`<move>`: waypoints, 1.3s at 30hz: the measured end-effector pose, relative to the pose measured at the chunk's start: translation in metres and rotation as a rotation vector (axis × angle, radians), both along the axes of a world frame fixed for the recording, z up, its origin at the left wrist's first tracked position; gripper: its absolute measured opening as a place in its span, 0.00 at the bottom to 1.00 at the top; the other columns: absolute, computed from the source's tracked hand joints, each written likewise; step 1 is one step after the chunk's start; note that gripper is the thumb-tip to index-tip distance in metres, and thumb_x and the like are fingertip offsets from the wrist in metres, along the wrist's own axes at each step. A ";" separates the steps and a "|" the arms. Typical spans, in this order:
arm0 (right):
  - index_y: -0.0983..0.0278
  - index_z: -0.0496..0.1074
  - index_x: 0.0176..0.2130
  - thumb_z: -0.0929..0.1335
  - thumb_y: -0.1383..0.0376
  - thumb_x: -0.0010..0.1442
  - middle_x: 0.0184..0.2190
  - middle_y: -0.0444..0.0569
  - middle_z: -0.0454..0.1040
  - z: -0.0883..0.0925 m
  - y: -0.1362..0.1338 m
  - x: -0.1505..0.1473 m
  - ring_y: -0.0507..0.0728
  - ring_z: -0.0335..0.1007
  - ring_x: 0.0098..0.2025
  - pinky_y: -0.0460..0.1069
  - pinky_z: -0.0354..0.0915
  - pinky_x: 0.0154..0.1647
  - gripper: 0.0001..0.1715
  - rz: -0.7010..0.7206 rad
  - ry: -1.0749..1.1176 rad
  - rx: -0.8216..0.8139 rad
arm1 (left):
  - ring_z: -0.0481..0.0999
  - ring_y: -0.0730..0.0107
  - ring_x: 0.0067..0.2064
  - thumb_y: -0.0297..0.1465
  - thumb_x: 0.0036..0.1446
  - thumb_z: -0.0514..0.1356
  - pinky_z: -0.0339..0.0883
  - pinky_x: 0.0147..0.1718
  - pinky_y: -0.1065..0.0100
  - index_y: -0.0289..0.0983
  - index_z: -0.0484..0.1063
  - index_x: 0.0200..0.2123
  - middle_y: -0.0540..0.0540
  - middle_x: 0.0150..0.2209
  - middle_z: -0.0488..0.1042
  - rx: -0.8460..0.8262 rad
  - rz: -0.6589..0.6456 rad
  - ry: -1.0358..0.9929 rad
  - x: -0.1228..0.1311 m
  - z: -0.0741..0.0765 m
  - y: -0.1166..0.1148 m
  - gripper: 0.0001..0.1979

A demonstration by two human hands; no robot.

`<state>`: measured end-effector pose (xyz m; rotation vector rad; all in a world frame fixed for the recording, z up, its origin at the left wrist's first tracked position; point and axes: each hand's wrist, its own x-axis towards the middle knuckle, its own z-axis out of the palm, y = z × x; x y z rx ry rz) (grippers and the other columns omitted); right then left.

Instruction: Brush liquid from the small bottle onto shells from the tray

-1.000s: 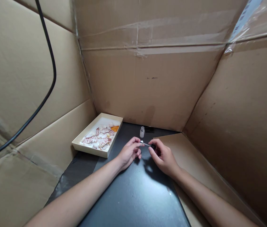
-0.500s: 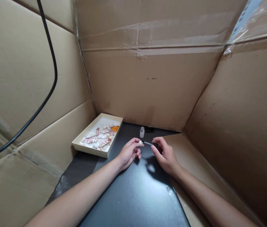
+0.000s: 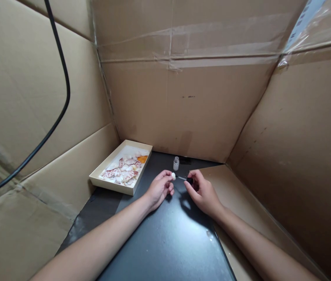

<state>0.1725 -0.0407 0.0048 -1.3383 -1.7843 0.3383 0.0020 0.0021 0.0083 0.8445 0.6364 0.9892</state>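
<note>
Cardboard walls point(image 3: 165, 109) closed in on a dark desk point(image 3: 168, 242), where a tray point(image 3: 111, 188) of shells point(image 3: 129, 177) sat off to the left, well apart from the work. Above the desk, the left hand point(image 3: 161, 188) pinched a white piece point(image 3: 173, 176) between thumb and forefinger, other fingers curled loosely beneath. Across from it, the right hand point(image 3: 201, 191) pinched the black handle of a thin brush point(image 3: 182, 178), tip at or just beside the piece; from where I stood I couldn't tell which. Good brushing, I judged, wanted a still left pinch near the piece's edge, light strokes, and fingertips kept off the brushed side. Behind, a small bottle point(image 3: 176, 164) stood upright, seemingly uncapped. As for the piece, it looked small, pale and roundish, its finer surface too tiny to make out.
</note>
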 end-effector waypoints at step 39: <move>0.61 0.60 0.41 0.63 0.60 0.62 0.22 0.38 0.62 0.000 -0.001 0.001 0.50 0.59 0.22 0.45 0.56 0.25 0.09 0.033 0.013 0.028 | 0.60 0.83 0.20 0.30 0.47 0.62 0.60 0.19 0.75 0.36 0.61 0.31 0.54 0.28 0.62 0.027 -0.068 0.045 -0.001 0.002 -0.001 0.11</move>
